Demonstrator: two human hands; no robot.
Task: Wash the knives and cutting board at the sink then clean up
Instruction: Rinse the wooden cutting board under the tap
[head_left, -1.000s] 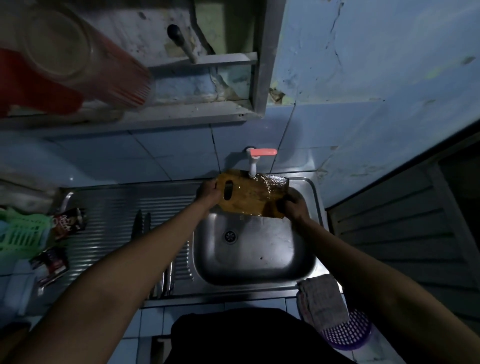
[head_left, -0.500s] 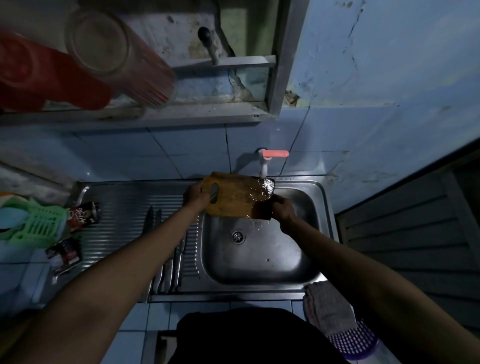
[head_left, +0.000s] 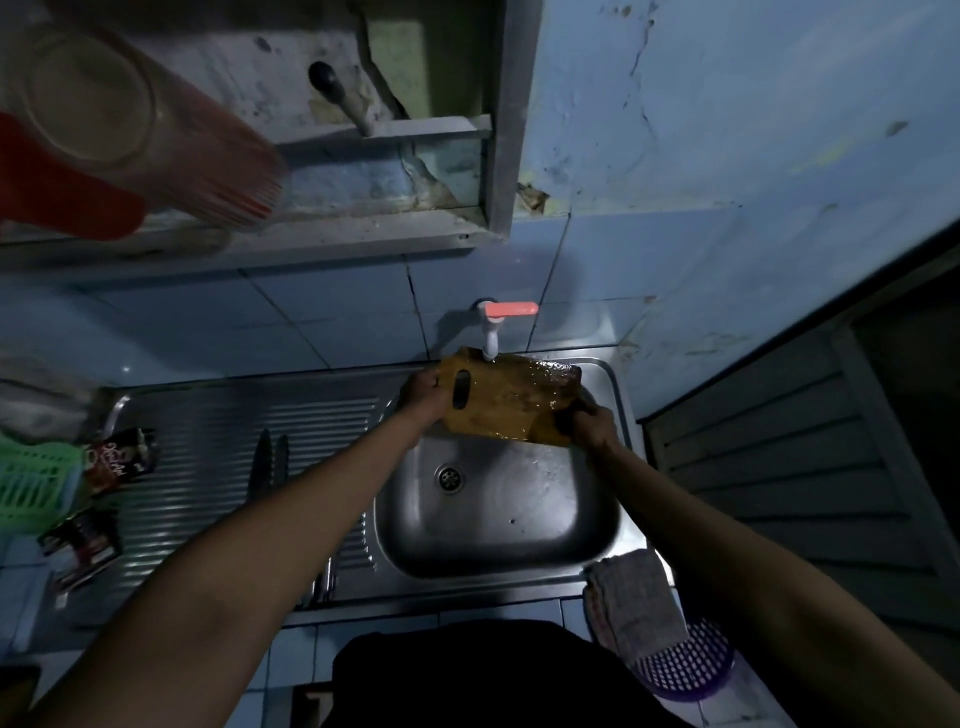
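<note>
Both hands hold a wooden cutting board (head_left: 511, 402) over the back of the steel sink basin (head_left: 498, 525), directly under the white tap (head_left: 491, 340) with its pink lever (head_left: 511, 309); the left hand (head_left: 423, 395) grips the end with the slotted handle hole, fingers curled round the edge; the right hand (head_left: 589, 423) clasps the opposite, lower corner, fingers wrapped under it; the board's face is wet and glossy and tilts down toward the right hand; whether water is running from the spout cannot be told.

Below the hands the basin's drain (head_left: 450, 476) lies just under the left hand's end of the board. Left of the left forearm, on the ribbed drainboard (head_left: 208, 452), two knives (head_left: 272, 462) lie side by side, blades pointing away from the person, partly hidden by the arm; further left of them sits a dark snack packet (head_left: 122, 460), a green plastic basket (head_left: 31, 486) beyond it, and another dark packet (head_left: 80, 545) nearer the person.

Near the right forearm a grey cloth (head_left: 631, 603) hangs over the sink's front corner, with a purple perforated basket (head_left: 685, 670) just beneath it. Above the hands a shelf (head_left: 249, 249) carries a clear tumbler (head_left: 135, 135) lying on its side and a red plastic item (head_left: 62, 202), both blurred.
</note>
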